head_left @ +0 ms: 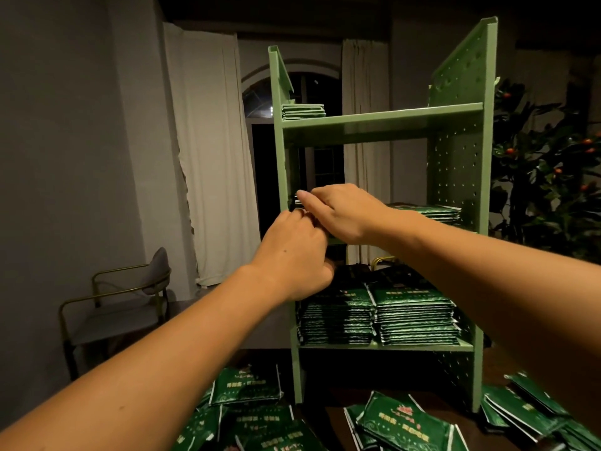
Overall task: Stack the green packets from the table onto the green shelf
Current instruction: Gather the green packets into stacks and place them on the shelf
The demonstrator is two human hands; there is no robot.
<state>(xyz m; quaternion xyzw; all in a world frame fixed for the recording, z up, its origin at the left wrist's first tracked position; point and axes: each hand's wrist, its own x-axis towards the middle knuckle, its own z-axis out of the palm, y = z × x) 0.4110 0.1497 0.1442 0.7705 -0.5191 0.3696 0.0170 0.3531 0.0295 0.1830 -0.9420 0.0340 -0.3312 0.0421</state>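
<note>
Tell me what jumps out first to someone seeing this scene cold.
The tall green shelf fills the centre, with two neat stacks of green packets on its lower tier. In front of its middle tier, the left hand and the right hand meet at the shelf's left side, over something dark too hidden to identify. Loose packets lie scattered on the table below.

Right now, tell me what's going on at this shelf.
A person is stocking the green shelf with green packets. Both hands, left hand and right hand, are at the left of the middle tier, apparently handling a small stack there that they mostly hide. The lower tier holds two full stacks; loose packets lie on the table.
</note>
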